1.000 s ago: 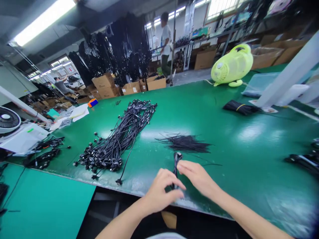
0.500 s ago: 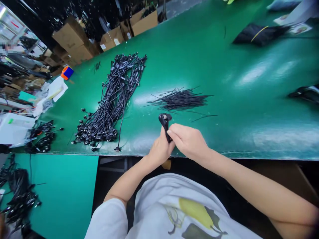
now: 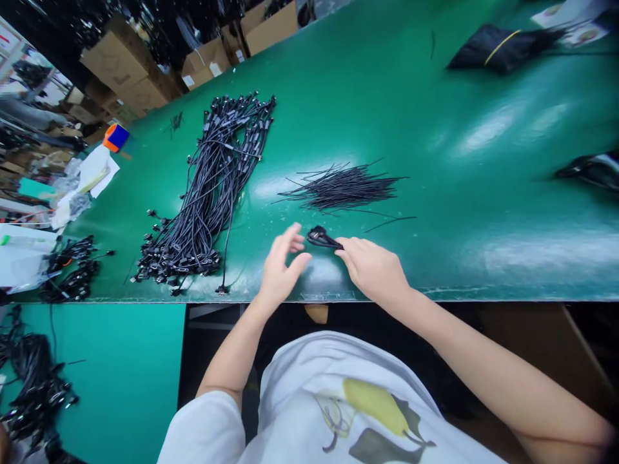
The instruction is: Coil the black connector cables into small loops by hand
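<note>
Our right hand (image 3: 372,270) pinches the folded black cable (image 3: 322,237) at the bench's (image 3: 435,193) near edge, keeping its loops together; our left hand (image 3: 283,270) hovers beside it, fingers spread.

Bright, even overhead light is flooding the glossy green tabletop (image 3: 435,180), throwing broad whitish glare patches across its right half. The left hand (image 3: 283,267) and the small coiled black cable (image 3: 320,237) are showing up sharp, casting barely any shadow. The wide lens is bowing the edges; the upper-left corner is looking dim and smeared.
</note>
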The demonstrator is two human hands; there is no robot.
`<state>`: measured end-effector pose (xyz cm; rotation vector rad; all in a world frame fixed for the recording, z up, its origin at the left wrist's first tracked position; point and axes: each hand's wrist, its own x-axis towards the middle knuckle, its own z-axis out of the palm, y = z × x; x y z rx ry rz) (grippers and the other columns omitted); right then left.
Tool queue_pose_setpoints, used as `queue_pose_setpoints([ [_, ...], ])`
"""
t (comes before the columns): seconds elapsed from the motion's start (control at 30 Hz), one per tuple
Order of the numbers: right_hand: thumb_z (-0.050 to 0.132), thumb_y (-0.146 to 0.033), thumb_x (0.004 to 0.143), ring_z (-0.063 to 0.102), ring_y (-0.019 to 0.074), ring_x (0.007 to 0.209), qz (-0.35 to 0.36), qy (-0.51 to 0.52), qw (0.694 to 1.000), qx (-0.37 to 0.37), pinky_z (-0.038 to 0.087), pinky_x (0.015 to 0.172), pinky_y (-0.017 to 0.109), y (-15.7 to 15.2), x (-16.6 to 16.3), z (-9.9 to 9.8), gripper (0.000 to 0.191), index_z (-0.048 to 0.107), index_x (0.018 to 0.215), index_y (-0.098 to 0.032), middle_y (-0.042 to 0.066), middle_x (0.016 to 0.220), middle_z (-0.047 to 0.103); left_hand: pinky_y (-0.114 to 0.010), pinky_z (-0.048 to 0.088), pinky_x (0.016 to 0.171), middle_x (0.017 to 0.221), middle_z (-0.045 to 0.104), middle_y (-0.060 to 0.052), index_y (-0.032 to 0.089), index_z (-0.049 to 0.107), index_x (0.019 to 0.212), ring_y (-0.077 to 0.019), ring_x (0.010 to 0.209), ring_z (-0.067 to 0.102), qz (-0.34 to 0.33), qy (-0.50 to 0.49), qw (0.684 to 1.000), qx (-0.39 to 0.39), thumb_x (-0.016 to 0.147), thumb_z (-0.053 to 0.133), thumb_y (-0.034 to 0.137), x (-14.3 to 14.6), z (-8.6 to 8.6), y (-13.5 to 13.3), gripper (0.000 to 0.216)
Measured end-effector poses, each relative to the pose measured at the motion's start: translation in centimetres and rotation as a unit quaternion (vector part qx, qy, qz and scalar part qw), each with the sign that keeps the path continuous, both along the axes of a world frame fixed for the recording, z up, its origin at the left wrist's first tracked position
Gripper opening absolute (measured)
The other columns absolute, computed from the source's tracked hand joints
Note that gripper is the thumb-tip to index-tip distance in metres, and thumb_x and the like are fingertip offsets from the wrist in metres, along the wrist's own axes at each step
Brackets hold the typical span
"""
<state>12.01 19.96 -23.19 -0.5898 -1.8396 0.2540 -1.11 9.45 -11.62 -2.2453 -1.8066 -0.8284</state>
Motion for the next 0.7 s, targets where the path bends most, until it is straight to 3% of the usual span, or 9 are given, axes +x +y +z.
queue_pose_setpoints([
  [0.1,0.051,-0.036,0.093,0.030,0.0081,0.078,-0.080,0.010,0.990,0.112,0.018,0.076,0.025,0.1,0.8,-0.2,0.028,0.067,0.093,-0.013,0.006,0.076,0.055,-0.027,0.046,0.105,0.136,0.058,-0.010,0.019,0.046,0.145,-0.0142,0.122,0.056,-0.034,0.090,0.995,0.042,0.096,0.060,0.028,-0.1,1.3,0.0,0.051],
  [0.17,0.058,-0.037,0.089,0.029,0.0084,0.079,-0.121,0.029,0.977,0.172,0.016,0.076,0.025,-0.1,1.0,0.0,0.027,0.067,0.097,-0.013,0.006,0.074,0.052,-0.026,0.045,0.104,0.123,0.066,-0.005,0.017,0.058,0.130,-0.0130,0.117,0.059,-0.048,0.173,0.982,0.054,0.095,0.061,0.023,0.4,1.4,0.3,0.035],
  [0.27,0.060,-0.041,0.088,0.029,0.0076,0.080,-0.159,0.034,0.967,0.196,0.015,0.076,0.025,-0.2,1.2,0.3,0.037,0.066,0.114,-0.016,0.007,0.076,0.051,-0.026,0.047,0.093,0.099,0.070,-0.003,0.014,0.063,0.113,-0.0138,0.097,0.061,-0.030,0.243,0.958,0.149,0.089,0.069,0.025,1.6,1.1,0.5,0.027],
  [0.37,0.058,-0.043,0.089,0.028,0.0065,0.080,-0.184,0.036,0.963,0.194,0.014,0.076,0.025,-0.1,1.3,0.5,0.039,0.066,0.119,-0.018,0.007,0.076,0.050,-0.033,0.045,0.093,0.089,0.063,-0.007,0.012,0.062,0.091,-0.0205,0.101,0.058,0.003,0.299,0.925,0.235,0.084,0.075,0.031,2.3,0.9,0.7,0.025],
  [0.43,0.059,-0.043,0.088,0.028,0.0059,0.079,-0.189,0.043,0.960,0.202,0.014,0.076,0.026,0.0,1.3,0.4,0.037,0.067,0.117,-0.020,0.007,0.076,0.049,-0.034,0.043,0.091,0.090,0.058,-0.008,0.013,0.057,0.076,-0.0205,0.101,0.055,0.049,0.268,0.936,0.223,0.089,0.068,0.031,2.2,0.5,1.2,0.025],
  [0.5,0.060,-0.042,0.088,0.027,0.0060,0.079,-0.180,0.045,0.960,0.211,0.013,0.075,0.026,0.1,1.1,0.1,0.032,0.068,0.111,-0.021,0.006,0.075,0.049,-0.031,0.043,0.087,0.092,0.060,-0.007,0.014,0.052,0.070,-0.0168,0.094,0.055,0.085,0.207,0.962,0.156,0.095,0.056,0.026,1.9,-0.1,1.9,0.028],
  [0.57,0.060,-0.038,0.089,0.027,0.0068,0.079,-0.160,0.032,0.965,0.205,0.014,0.076,0.025,0.5,1.3,-0.8,0.025,0.069,0.102,-0.019,0.006,0.074,0.049,-0.030,0.044,0.090,0.101,0.063,-0.005,0.014,0.060,0.080,-0.0159,0.098,0.056,0.093,0.176,0.976,0.084,0.098,0.052,0.028,1.4,-1.0,2.4,0.024],
  [0.63,0.056,-0.035,0.091,0.027,0.0082,0.081,-0.148,0.010,0.974,0.169,0.015,0.078,0.025,1.9,2.7,-2.6,0.022,0.067,0.095,-0.016,0.006,0.076,0.051,-0.031,0.044,0.099,0.123,0.060,-0.009,0.015,0.065,0.111,-0.0175,0.114,0.055,0.076,0.157,0.984,0.029,0.099,0.052,0.034,0.7,-1.6,2.3,0.026],
  [0.7,0.048,-0.032,0.095,0.027,0.0099,0.084,-0.158,-0.011,0.983,0.091,0.015,0.080,0.025,4.7,5.7,-5.3,0.025,0.066,0.096,-0.014,0.007,0.084,0.054,-0.030,0.046,0.102,0.139,0.051,-0.013,0.014,0.050,0.141,-0.0165,0.121,0.054,0.069,0.120,0.990,-0.002,0.100,0.050,0.037,-0.4,-1.3,1.5,0.046],
])
